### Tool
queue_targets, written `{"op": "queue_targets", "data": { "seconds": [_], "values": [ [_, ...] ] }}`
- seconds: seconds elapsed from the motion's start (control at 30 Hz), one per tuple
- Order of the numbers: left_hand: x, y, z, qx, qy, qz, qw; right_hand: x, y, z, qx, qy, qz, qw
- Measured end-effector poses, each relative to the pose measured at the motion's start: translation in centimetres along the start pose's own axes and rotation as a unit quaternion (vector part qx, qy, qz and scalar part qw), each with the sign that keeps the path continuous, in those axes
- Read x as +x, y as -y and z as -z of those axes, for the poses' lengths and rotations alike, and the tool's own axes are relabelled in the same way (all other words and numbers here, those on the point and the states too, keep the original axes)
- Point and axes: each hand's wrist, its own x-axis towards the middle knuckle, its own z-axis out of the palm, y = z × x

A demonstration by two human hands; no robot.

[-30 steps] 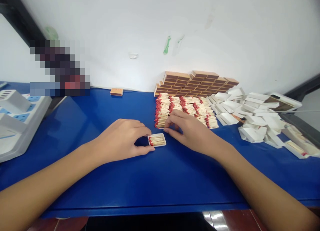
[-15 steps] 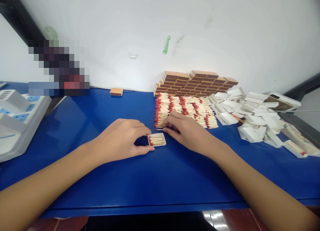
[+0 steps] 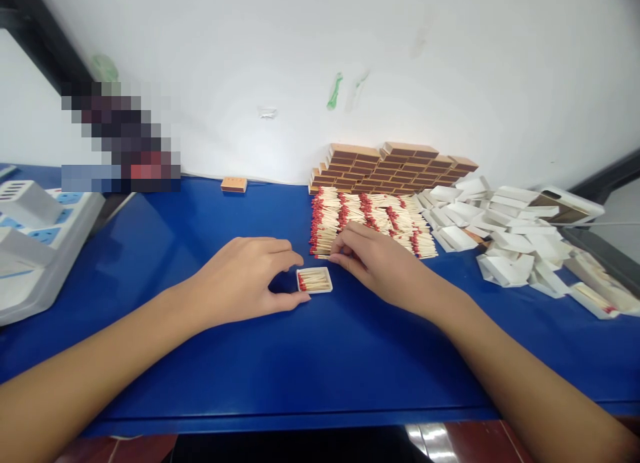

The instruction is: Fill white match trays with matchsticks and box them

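Note:
A small white matchbox tray (image 3: 327,280) lies on the blue table, partly filled with red-headed matches (image 3: 314,280). My left hand (image 3: 250,276) curves around the tray's left end with thumb and index finger apart. Its thumb tip is at the tray's near edge; a small gap shows between index finger and tray. Just behind the tray, my right hand (image 3: 367,253) pinches the end of a matchstick (image 3: 323,256), its red head pointing left. That hand is at the front edge of a large pile of matches (image 3: 325,216) and hides part of it.
Stacked brown matchboxes (image 3: 370,169) stand against the wall behind the pile. White empty trays (image 3: 505,236) are heaped at the right, near a phone (image 3: 575,203). A single matchbox (image 3: 234,184) lies at the back; a white and blue plastic unit (image 3: 85,229) stands left.
My right hand has shifted slightly right and its fingers have closed on a matchstick at the pile's edge. My left index finger has lifted a little off the tray.

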Motion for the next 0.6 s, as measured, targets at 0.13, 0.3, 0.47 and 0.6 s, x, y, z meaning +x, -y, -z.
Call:
{"op": "queue_targets", "data": {
  "seconds": [0.13,0.3,0.47,0.6],
  "values": [
    [-0.1,0.0,-0.2,0.007,-0.001,0.000,1.000,-0.4,1.0,0.1,0.036,0.014,0.027,0.999],
    [-0.1,0.0,-0.2,0.003,-0.004,-0.004,1.000,-0.7,2.4,-0.3,0.017,0.046,0.033,0.998],
    [-0.1,0.0,-0.2,0.001,-0.007,-0.008,1.000,-0.7,2.5,-0.5,0.021,0.046,0.037,0.998],
    [-0.1,0.0,-0.2,-0.001,-0.010,-0.011,1.000,-0.5,1.7,-0.5,0.053,0.014,0.042,0.998]
  ]
}}
